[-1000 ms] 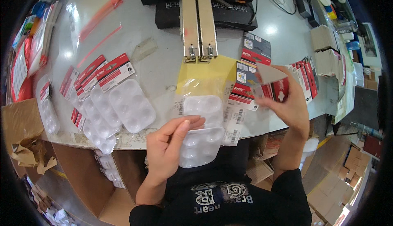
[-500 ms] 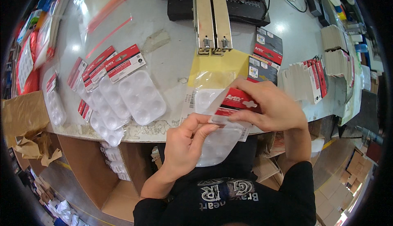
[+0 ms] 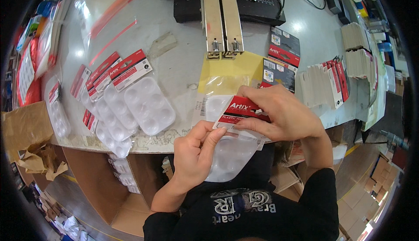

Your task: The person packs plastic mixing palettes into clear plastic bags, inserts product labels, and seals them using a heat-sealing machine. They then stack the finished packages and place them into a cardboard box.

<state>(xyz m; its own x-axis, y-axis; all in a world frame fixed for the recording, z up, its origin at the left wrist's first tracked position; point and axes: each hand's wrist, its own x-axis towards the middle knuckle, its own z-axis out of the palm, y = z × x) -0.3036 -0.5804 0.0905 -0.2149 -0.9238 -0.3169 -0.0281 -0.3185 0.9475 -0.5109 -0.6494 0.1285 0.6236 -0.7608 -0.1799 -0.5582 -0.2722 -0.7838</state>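
Between my hands is a red and white header card [image 3: 239, 109], folded over the top of a clear bag that holds a white plastic paint palette [image 3: 231, 156]. My left hand [image 3: 196, 151] pinches the card's lower left corner between thumb and fingers. My right hand [image 3: 279, 116] grips the card's right end, thumb below and fingers above. The palette hangs toward me over the table edge. Just beyond lies another white palette [image 3: 214, 105], partly covered by my hands and the card. Past it, a metal stapling machine [image 3: 222, 18] reaches over a yellow sheet [image 3: 218, 73].
Several bagged palettes [image 3: 148, 105] with red header cards lie at the left. Stacked cards [image 3: 321, 86] stand at the right, near loose dark cards [image 3: 279, 75]. Clear plastic bags [image 3: 104, 5] lie at the back left. An open cardboard box [image 3: 96, 184] sits below the table edge.
The card has turned so its printed face shows more fully, and its left end is now flatter under my left fingers. Both hands stay in nearly the same place.
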